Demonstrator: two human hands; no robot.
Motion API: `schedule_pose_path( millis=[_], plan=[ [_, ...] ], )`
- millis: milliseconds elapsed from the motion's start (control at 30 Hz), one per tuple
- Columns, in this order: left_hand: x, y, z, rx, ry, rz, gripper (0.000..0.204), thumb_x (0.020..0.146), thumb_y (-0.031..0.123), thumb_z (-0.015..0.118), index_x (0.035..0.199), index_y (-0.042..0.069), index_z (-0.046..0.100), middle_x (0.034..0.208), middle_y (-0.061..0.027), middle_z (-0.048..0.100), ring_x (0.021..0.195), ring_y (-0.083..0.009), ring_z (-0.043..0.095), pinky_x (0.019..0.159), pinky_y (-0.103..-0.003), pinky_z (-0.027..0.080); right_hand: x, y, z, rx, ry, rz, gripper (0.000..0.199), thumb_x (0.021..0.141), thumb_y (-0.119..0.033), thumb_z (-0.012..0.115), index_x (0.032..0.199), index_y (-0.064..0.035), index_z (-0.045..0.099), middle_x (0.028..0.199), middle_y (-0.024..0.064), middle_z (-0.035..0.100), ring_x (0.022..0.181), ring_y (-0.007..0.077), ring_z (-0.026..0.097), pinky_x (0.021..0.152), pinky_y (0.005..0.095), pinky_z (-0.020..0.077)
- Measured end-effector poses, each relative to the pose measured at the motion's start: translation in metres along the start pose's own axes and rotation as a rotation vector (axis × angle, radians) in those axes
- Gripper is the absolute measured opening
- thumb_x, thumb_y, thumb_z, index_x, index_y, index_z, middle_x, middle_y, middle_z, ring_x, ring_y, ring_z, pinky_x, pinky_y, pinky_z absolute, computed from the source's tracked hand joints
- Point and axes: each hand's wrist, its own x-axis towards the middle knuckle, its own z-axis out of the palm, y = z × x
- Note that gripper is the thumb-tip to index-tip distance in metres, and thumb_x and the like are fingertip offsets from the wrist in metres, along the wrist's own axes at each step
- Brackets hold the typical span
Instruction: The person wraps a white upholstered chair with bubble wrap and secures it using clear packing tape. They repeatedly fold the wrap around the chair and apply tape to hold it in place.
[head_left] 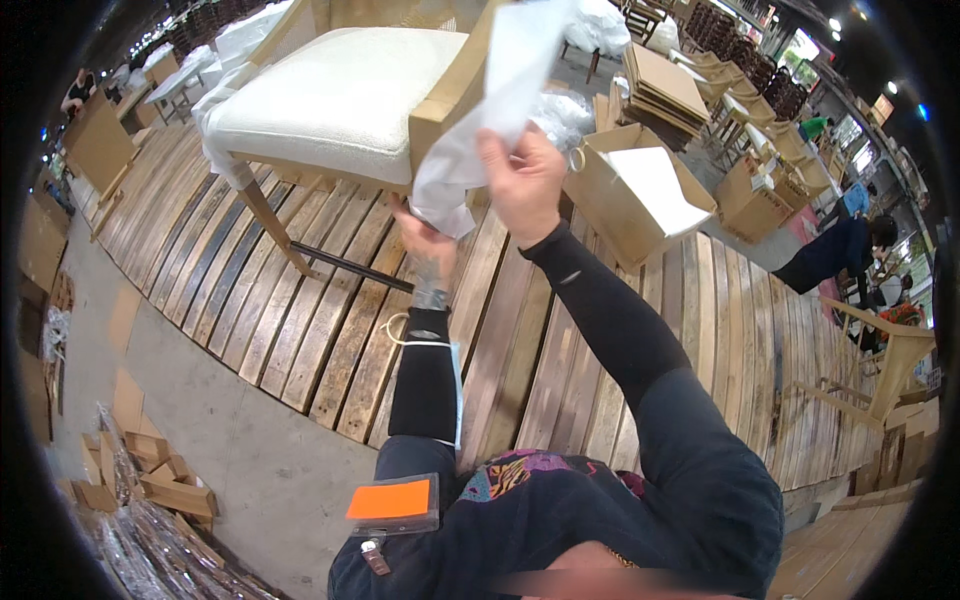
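Note:
An armchair (330, 100) with a wooden frame and a cream textured seat stands in front of me. White wrapping sheet (455, 165) runs along its near right arm and corner, and a loose length of it rises past my right hand. My right hand (525, 180) pinches that sheet between thumb and fingers. Below the seat corner, my left hand (428, 248) is closed around the sheet's lower end, with most of its fingers hidden behind it. More thin white wrap hangs at the chair's left corner. A dark bar (350, 268) runs between the chair's legs.
The chair stands on a slatted wooden platform (330, 350). An open cardboard box (615, 205) with white sheets sits to the right, near stacked cardboard (660, 95). A wooden chair frame (890, 370) and people are farther right. Cardboard scraps (160, 475) and plastic lie at lower left.

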Motion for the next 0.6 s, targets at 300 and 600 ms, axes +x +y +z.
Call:
schedule_pose_path(
  millis=[300, 600],
  plan=[
    [0.060, -0.074, -0.036, -0.609, -0.750, -0.584, 0.083, 0.082, 0.021, 0.072, 0.146, -0.006, 0.026, 0.121, -0.0231, 0.058, 0.113, -0.0337, 0.059, 0.103, -0.047, 0.042, 0.019, -0.051, 0.023, -0.423, -0.328, -0.332, 0.030, 0.084, -0.027, 0.073, 0.066, -0.0060, 0.060, 0.072, 0.0093, 0.057, 0.057, 0.0289, 0.059, 0.052, 0.0382, 0.0481],
    [0.082, -0.120, -0.027, -0.795, -1.042, -0.744, 0.071, 0.087, 0.026, 0.067, 0.140, -0.004, 0.032, 0.112, -0.0195, 0.059, 0.108, -0.0319, 0.060, 0.104, -0.045, 0.041, 0.020, -0.072, 0.101, -0.817, -0.923, -0.356, 0.024, 0.081, -0.025, 0.070, 0.085, -0.0018, 0.073, 0.089, 0.0173, 0.069, 0.074, 0.0312, 0.071, 0.064, 0.0392, 0.0567]
  ],
)
